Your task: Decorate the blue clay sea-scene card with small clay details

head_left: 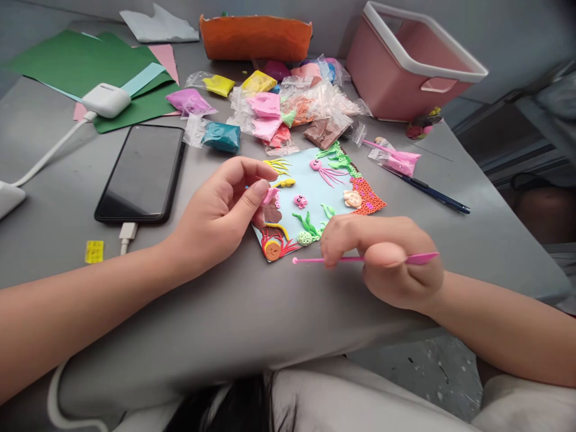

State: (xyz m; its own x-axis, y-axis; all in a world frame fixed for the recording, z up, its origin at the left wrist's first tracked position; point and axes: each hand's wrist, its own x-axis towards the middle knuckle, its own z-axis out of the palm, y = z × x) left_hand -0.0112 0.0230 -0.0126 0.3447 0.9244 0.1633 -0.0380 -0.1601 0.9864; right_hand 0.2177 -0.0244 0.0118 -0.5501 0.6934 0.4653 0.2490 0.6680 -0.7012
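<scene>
My left hand [225, 210] pinches a small lump of pink clay [270, 196] between thumb and fingers, over the left edge of a light blue card [288, 207]. Clay sea shapes decorate that card: a pink octopus [317, 167], a small pink creature [300, 201], a beige turtle [352, 199], green weeds [306, 224] and a red-orange coral patch [369, 198]. In my right hand [387, 258] lies a thin pink clay tool [310, 260], its ball end pointing left and its flat end right. This hand is at the card's lower right edge.
Behind the card lie several clay packets [265, 111]. An orange container [256, 37] and a pink bin [391, 72] stand at the back. A phone [141, 174] with a cable, a white charger case [105, 100] and green paper [130, 78] lie left; a pen [434, 193] lies right.
</scene>
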